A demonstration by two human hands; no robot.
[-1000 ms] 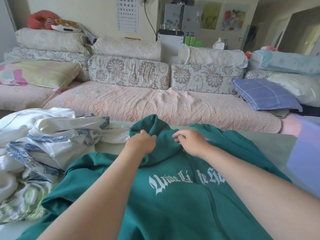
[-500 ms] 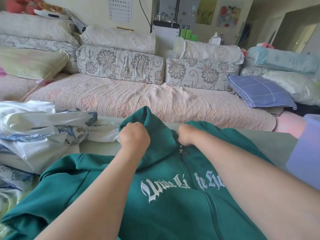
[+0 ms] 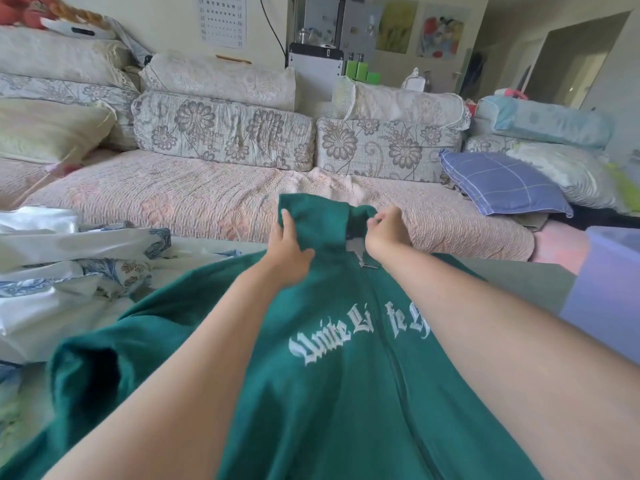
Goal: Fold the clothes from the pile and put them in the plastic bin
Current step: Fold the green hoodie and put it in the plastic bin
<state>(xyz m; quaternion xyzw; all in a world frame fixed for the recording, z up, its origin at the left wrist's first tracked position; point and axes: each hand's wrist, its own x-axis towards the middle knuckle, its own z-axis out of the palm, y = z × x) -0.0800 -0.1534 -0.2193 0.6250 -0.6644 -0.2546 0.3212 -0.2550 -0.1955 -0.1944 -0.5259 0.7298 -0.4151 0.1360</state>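
A dark green zip hoodie (image 3: pixel 332 375) with white gothic lettering lies front-up before me on the grey-green surface. My left hand (image 3: pixel 289 245) grips the hood's left side and my right hand (image 3: pixel 384 233) pinches its right side near the zipper top; the hood stands raised between them. A pile of white and blue-patterned clothes (image 3: pixel 69 282) lies at the left. A translucent purple plastic bin (image 3: pixel 609 292) shows at the right edge, partly cut off.
A pink quilted sofa seat (image 3: pixel 225 199) runs across behind the work surface, backed by floral cushions (image 3: pixel 221 129). A blue checked pillow (image 3: pixel 502 183) lies at its right end. A cream pillow (image 3: pixel 45 129) lies at its left.
Both hands have lifted the hood up and away from me, spreading it apart. The camera has moved closer and tilted slightly.
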